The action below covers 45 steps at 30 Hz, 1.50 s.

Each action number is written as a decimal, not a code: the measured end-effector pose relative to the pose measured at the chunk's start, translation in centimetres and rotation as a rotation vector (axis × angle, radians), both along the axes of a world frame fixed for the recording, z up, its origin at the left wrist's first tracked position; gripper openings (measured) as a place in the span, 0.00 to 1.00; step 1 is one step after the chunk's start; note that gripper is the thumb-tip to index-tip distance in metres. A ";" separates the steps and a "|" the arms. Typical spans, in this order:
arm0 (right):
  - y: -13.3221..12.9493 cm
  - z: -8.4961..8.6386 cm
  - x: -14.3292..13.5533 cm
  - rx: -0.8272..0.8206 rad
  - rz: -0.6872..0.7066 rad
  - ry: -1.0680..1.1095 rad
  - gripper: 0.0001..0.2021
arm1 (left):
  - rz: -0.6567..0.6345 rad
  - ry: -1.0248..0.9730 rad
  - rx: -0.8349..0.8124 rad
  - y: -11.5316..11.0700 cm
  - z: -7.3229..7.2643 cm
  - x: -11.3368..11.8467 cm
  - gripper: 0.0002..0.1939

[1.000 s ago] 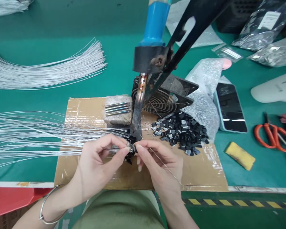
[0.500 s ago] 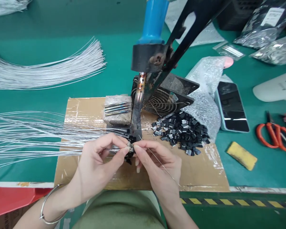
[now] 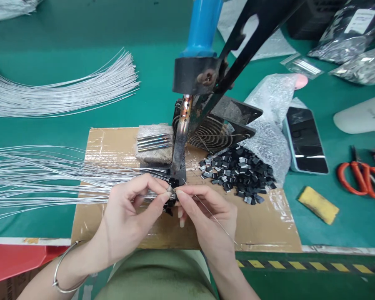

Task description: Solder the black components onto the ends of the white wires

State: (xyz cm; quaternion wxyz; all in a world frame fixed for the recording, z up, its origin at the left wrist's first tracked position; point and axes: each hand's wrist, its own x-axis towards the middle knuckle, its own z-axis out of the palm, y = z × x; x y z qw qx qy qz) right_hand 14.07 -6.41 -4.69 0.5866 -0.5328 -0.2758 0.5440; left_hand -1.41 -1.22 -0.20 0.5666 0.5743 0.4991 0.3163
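Now small piece point(image 3: 170, 189) is pinched in left hand point(image 3: 129, 218), details hidden; thin wire point(image 3: 205, 206) is held in right hand point(image 3: 211, 228), both grips narrow, close beside soldering iron point(image 3: 183, 125).

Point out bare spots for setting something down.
Green tabletop between the curved wire bundle and the blue-handled iron; cardboard below the black parts, beside the right hand. Crowded: between the iron's tip and the left hand.
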 end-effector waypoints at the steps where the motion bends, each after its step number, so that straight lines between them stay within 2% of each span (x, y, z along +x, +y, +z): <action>1: 0.0 0.0 0.0 -0.003 0.001 -0.002 0.03 | -0.002 0.000 -0.006 0.1 0.1 0.1 0.08; 7: 0.0 -0.2 -0.1 -0.008 0.009 -0.026 0.02 | -0.009 0.013 -0.029 0.3 0.4 0.3 0.08; 10: -0.3 -0.3 -0.1 0.005 -0.010 -0.111 0.03 | -0.007 0.003 -0.047 0.4 0.4 0.5 0.08; 15: -0.9 -0.4 0.0 0.136 -0.031 -0.325 0.18 | 0.001 0.047 -0.065 0.7 0.2 0.7 0.07; 19: -1.2 0.3 0.4 0.079 -0.023 -0.432 0.16 | 0.002 0.061 -0.053 1.0 0.1 0.7 0.07; 22: -1.3 0.6 1.0 0.062 0.004 -0.493 0.08 | 0.004 0.074 -0.044 1.2 0.2 0.6 0.07; 26: -1.2 0.6 2.0 0.152 0.067 -0.590 0.14 | -0.004 0.085 -0.048 1.3 0.1 0.6 0.07; 30: -0.9 0.8 2.1 0.224 0.079 -0.539 0.09 | -0.010 0.085 -0.053 1.5 -0.1 0.7 0.07; 35: -0.9 1.6 1.0 0.164 0.024 -0.393 0.09 | 0.013 0.070 -0.071 1.6 0.0 0.8 0.06; 45: -0.6 1.7 0.4 0.136 -0.021 -0.384 0.09 | 0.026 0.083 -0.032 1.8 0.0 1.0 0.06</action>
